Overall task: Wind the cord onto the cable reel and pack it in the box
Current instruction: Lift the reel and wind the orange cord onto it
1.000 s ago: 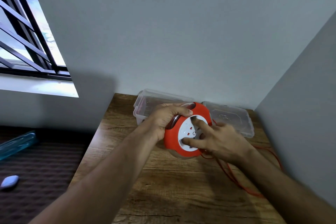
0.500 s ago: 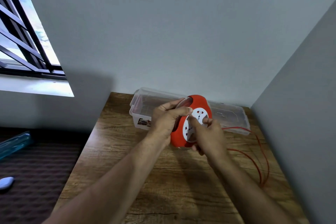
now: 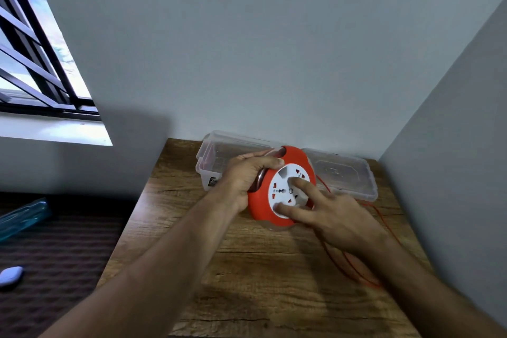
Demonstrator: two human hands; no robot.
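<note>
An orange cable reel with a white socket face stands tilted just above the wooden table. My left hand grips its upper left rim. My right hand presses two fingers into recesses of the white centre disc. Loose orange cord trails from the reel across the table to the right, partly hidden under my right forearm. Behind the reel a clear plastic box stands open by the wall, and its clear lid lies flat to the right.
The table sits in a corner, with a wall behind and another close on the right. On the left a dark ribbed mat lies lower, with a blue transparent object and a small white object. A barred window is at upper left.
My right hand has swung from the reel's face edge down and to the right, fingers still on the white disc. The disc has turned and the cord loop has shifted nearer.
</note>
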